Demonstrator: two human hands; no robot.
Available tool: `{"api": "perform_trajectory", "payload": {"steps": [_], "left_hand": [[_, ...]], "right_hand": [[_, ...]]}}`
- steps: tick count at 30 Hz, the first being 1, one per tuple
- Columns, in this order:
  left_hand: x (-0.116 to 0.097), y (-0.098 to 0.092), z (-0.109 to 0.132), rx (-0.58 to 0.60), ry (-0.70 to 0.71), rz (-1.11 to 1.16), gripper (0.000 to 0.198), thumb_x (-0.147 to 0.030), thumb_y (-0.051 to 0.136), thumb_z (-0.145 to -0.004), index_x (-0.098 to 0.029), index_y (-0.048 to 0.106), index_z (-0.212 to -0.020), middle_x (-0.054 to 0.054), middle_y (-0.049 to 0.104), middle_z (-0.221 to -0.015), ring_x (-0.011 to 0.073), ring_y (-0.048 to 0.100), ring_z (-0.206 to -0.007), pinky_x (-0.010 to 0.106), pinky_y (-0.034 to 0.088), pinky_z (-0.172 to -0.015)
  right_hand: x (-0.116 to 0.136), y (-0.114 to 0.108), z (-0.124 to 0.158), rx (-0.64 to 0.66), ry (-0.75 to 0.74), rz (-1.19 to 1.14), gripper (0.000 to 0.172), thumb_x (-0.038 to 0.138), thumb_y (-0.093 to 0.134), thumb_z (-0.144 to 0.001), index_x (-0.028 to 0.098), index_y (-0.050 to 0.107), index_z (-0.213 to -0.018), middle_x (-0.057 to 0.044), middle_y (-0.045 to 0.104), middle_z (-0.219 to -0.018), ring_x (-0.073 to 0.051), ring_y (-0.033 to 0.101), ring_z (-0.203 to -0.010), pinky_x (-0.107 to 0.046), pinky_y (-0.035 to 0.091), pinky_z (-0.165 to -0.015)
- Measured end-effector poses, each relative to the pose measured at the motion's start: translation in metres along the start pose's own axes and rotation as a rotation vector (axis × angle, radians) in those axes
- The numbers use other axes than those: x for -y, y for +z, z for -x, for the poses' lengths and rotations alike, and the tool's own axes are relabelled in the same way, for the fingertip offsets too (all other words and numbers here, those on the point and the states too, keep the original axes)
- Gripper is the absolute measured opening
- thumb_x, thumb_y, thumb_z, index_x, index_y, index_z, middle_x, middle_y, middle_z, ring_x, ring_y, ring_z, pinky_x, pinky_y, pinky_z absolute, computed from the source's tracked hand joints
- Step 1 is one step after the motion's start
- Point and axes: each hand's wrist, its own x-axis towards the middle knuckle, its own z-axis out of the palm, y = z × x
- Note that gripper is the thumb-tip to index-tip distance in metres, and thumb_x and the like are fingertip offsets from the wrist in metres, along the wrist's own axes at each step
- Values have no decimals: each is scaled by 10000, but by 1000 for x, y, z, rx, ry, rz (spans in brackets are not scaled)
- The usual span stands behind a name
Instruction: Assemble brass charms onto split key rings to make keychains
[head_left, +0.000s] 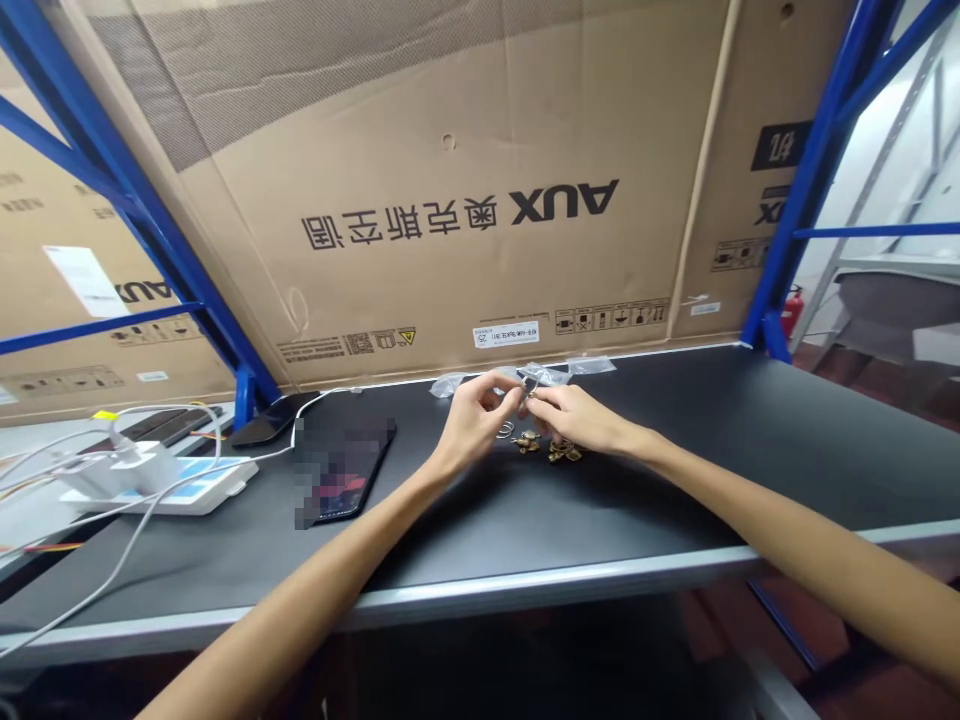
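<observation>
Above the middle of the black tabletop, my left hand [480,415] and my right hand [577,415] meet at their fingertips. Both pinch a small silvery metal ring [531,382], partly hidden by the fingers. Below the left fingers lie several loose metal rings [505,430]. A small brass-coloured charm [526,442] rests beside them, and more brass-coloured pieces [564,453] sit under my right hand. Their exact shapes are too small to tell. Behind the hands are clear plastic bags [547,374].
A phone [360,470] lies left of my hands on the table [600,540]. Farther left, a white power strip [202,485] carries plugs and loose cables. A large cardboard box [465,120] stands along the back, between blue rack posts [806,170].
</observation>
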Motion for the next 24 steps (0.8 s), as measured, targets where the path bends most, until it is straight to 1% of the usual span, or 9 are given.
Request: {"api": "perform_trajectory", "payload": {"steps": [3, 6, 8, 11, 13, 16, 18, 20, 24], "left_hand": [[-4, 1, 3, -13, 72, -131, 168, -328, 616, -868, -169, 668, -847, -39, 637, -624, 72, 415, -456, 206, 348, -486], [-3, 3, 4, -31, 141, -232, 110, -272, 612, -863, -175, 660, -844, -45, 630, -618, 74, 439, -464, 199, 368, -499], [0, 6, 4, -60, 185, -285, 92, -249, 597, -869, -174, 647, -852, -41, 639, -639, 77, 474, -478, 194, 381, -504], [6, 10, 5, -113, 262, -360, 81, -234, 590, -875, -174, 643, -859, -25, 654, -696, 82, 526, -526, 194, 406, -528], [10, 11, 5, -120, 315, -411, 88, -235, 588, -881, -180, 653, -861, -15, 661, -739, 86, 558, -567, 194, 420, -550], [15, 8, 3, -83, 365, -473, 115, -234, 573, -892, -188, 673, -861, 3, 679, -794, 86, 580, -594, 196, 427, -567], [18, 3, 2, -41, 366, -494, 125, -232, 573, -889, -193, 690, -865, 20, 702, -840, 86, 579, -594, 203, 423, -575], [19, -3, 2, 12, 337, -494, 130, -243, 581, -884, -200, 704, -875, 37, 719, -886, 90, 578, -597, 215, 424, -591], [14, -7, 4, 99, 203, -429, 133, -272, 602, -877, -191, 705, -902, 61, 719, -904, 117, 612, -659, 252, 457, -674]], "right_hand": [[-3, 1, 0, 54, 41, -75, 261, 383, 559, -975, 159, 630, -1090, -44, 666, -1007, -146, 649, -791, -317, 564, -704], [-2, 2, -1, 75, 63, -158, 268, 391, 557, -976, 147, 626, -1062, -29, 660, -935, -128, 635, -723, -292, 552, -649], [0, 2, -1, 67, 62, -219, 299, 399, 473, -1003, 150, 624, -935, 11, 613, -741, -104, 569, -575, -253, 504, -556], [6, -2, -1, 71, 31, -313, 374, 365, 355, -987, 178, 556, -733, 50, 448, -525, -95, 430, -446, -234, 418, -478], [10, -6, 0, 93, 13, -366, 341, 345, 352, -938, 190, 510, -679, 58, 373, -499, -96, 362, -433, -234, 384, -461], [14, -12, 2, 120, 12, -423, 298, 345, 340, -885, 209, 434, -638, 70, 272, -520, -97, 261, -440, -238, 345, -440], [15, -16, 4, 133, 23, -438, 292, 359, 324, -876, 218, 399, -632, 68, 258, -550, -99, 228, -455, -244, 345, -439], [13, -18, 4, 151, 41, -423, 304, 360, 324, -879, 217, 401, -623, 63, 270, -555, -102, 241, -460, -252, 365, -452], [7, -17, 2, 129, 85, -301, 302, 311, 379, -891, 203, 474, -625, 57, 328, -511, -112, 366, -449, -260, 357, -492]]}}
